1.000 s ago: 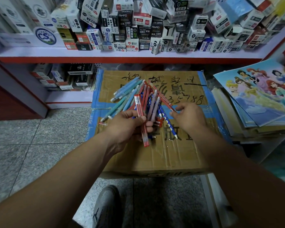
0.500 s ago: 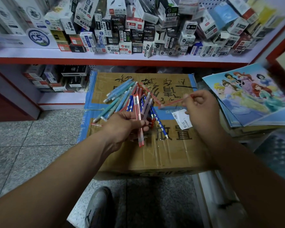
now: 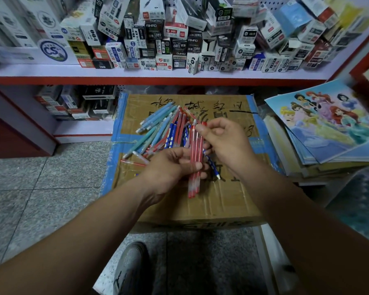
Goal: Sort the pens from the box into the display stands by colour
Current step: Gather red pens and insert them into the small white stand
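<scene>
head view gives me the cardboard box (image 3: pixel 232 201) with mixed pens (image 3: pixel 158 124) heaped on its lid, my left hand (image 3: pixel 168 171) clamped round a bunch of red pens (image 3: pixel 193 184), my right hand (image 3: pixel 226 145) pinching the top of one, so i judge i'm gathering reds, and next needs a display stand, none in sight.

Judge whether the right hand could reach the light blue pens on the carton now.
Probably yes: the light blue pens lie uncovered near the right hand, though it pinches the red pens and must release them first.
</scene>
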The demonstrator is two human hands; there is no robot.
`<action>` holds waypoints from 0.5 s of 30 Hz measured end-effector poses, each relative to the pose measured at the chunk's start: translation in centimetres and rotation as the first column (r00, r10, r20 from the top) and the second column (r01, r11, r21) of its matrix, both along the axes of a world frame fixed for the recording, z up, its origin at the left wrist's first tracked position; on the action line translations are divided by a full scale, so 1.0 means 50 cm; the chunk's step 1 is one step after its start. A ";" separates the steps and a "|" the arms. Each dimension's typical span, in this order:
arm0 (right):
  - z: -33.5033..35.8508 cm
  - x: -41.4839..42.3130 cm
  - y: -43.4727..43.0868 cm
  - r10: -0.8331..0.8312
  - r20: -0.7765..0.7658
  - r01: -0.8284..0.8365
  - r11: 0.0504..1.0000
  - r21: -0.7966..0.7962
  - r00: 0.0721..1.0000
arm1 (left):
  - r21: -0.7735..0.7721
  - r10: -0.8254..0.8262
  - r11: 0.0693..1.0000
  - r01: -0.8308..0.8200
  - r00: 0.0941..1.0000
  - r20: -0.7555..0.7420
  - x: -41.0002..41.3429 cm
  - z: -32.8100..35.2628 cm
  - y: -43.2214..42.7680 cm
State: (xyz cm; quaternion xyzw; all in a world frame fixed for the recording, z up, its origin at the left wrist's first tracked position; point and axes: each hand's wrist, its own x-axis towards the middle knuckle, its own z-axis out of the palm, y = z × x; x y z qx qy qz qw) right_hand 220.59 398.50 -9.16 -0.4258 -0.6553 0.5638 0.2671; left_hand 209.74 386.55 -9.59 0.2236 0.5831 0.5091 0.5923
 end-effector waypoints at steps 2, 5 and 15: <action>-0.008 -0.015 0.009 0.016 -0.015 -0.016 0.999 -0.043 1.000 | 0.003 0.045 0.999 -0.045 0.999 -0.007 -0.009 -0.004 0.000; -0.041 -0.021 0.042 -0.064 0.142 0.051 0.995 0.089 0.988 | 0.003 0.100 0.995 -0.100 0.995 -0.019 -0.028 -0.009 -0.003; -0.152 -0.030 0.101 -0.279 0.549 0.023 0.904 0.426 0.788 | -0.034 0.176 0.984 -0.177 0.984 -0.019 -0.086 -0.023 -0.008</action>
